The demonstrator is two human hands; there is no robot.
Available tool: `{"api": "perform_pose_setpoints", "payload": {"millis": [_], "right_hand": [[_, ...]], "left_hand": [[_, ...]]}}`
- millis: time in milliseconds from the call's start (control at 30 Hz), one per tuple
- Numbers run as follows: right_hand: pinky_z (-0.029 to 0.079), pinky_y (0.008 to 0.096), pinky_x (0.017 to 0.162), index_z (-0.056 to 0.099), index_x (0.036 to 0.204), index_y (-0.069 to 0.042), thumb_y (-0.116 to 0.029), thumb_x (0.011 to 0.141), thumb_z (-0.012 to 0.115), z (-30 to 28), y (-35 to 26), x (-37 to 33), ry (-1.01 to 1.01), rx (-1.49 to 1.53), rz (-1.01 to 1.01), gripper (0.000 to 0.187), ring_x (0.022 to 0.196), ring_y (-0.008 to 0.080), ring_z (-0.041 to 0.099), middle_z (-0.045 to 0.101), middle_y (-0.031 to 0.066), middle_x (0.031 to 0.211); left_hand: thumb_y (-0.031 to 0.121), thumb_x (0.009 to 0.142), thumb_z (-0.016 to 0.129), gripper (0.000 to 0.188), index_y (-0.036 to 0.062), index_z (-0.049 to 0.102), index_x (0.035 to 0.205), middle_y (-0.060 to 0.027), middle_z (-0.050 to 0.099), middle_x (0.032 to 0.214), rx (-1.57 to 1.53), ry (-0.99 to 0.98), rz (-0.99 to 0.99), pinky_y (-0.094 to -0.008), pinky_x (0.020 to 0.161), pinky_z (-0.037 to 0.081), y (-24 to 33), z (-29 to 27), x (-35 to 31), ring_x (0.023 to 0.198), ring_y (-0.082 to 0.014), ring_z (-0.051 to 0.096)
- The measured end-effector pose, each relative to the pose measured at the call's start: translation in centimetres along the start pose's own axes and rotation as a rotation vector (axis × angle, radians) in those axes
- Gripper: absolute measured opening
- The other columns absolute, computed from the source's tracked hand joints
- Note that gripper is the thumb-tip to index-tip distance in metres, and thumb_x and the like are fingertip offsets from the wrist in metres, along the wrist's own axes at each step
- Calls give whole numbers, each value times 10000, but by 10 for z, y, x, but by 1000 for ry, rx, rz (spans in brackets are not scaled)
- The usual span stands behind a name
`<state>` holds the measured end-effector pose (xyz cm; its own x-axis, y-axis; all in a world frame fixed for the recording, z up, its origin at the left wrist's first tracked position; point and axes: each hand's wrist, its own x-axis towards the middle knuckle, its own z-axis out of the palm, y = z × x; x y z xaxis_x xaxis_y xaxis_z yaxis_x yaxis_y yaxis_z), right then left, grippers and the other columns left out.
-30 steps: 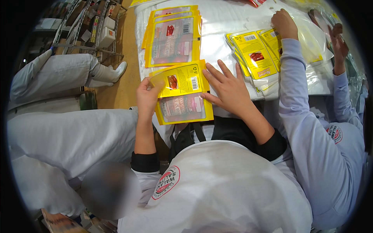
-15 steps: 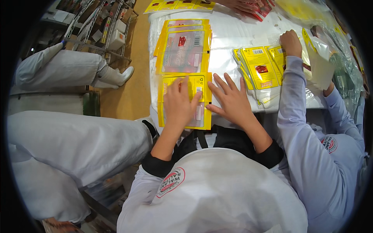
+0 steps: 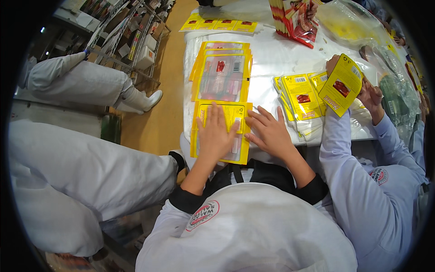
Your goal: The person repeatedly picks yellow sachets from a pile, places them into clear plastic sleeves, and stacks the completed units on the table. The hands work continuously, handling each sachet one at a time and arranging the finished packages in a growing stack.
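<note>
A flat pouch (image 3: 238, 156) with yellow edges and a clear window lies on the white-covered table in front of me. On its upper part is a yellow printed label (image 3: 234, 110). My left hand (image 3: 215, 136) rests flat over the label, fingers stretched out and covering much of it. Beside the pouch's right edge, my right hand (image 3: 273, 135) lies with fingers spread, its fingertips at that edge. Neither hand grips anything. Just beyond, more of these pouches (image 3: 220, 88) overlap in a row leading away from me.
Stacked yellow labels (image 3: 300, 93) lie to my right. A co-worker there holds up one yellow label (image 3: 340, 85). Farther back are red pouches (image 3: 295, 27) touched by another person's hand, and a row of yellow labels (image 3: 217, 23). Another person's white-trousered leg (image 3: 90, 167) is close on my left.
My left hand has flattened onto the label, while my right hand stays by the pouch edge. The co-worker has raised a yellow label. The red pouches at the back now stand upright. The view has shifted slightly.
</note>
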<state>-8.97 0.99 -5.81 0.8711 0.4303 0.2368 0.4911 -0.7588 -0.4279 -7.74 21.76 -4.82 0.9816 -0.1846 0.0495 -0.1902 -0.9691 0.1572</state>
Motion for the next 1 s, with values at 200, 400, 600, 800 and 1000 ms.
{"api": "perform_pose_setpoints", "payload": {"millis": [200, 400, 600, 800, 1000], "right_hand": [[462, 363, 944, 611, 1199, -4, -167, 959, 572, -8, 5, -1, 419, 653, 118, 293, 1078, 310, 611, 621, 182, 1158], [490, 343, 837, 606, 1195, 14, -145, 975, 541, -2, 13, -8, 560, 782, 136, 279, 961, 284, 617, 612, 175, 1079], [506, 341, 797, 634, 1126, 15, -130, 969, 556, -10, 7, -4, 509, 678, 99, 227, 892, 281, 635, 629, 162, 1011], [520, 346, 770, 642, 1119, 2, -114, 948, 591, -8, 2, -1, 424, 708, 94, 214, 870, 281, 660, 638, 161, 987], [505, 356, 803, 647, 1114, -3, -114, 925, 608, -7, 4, -1, 447, 602, 75, 222, 913, 299, 636, 630, 162, 1016]], "left_hand": [[264, 839, 686, 544, -14, 565, 1290, -216, 549, 1352, -2, 12, 392, -521, 1033, 414, 49, -16, -28, 1277, -349, 520], [-34, 761, 679, 158, 39, 724, 894, -107, 718, 861, -378, 412, 432, -378, 757, 543, 31, -124, 17, 811, -288, 686], [42, 779, 651, 133, 102, 719, 876, -42, 718, 846, -309, 704, 846, -386, 744, 494, 92, -83, 144, 795, -232, 662], [121, 889, 591, 294, 51, 659, 1166, -147, 663, 1183, -460, -21, 711, -429, 984, 455, 116, 18, 195, 1085, -332, 621], [212, 966, 523, 445, 34, 512, 1373, -185, 495, 1437, -158, 349, 519, -466, 1096, 375, 5, -6, 155, 1336, -374, 451]]}}
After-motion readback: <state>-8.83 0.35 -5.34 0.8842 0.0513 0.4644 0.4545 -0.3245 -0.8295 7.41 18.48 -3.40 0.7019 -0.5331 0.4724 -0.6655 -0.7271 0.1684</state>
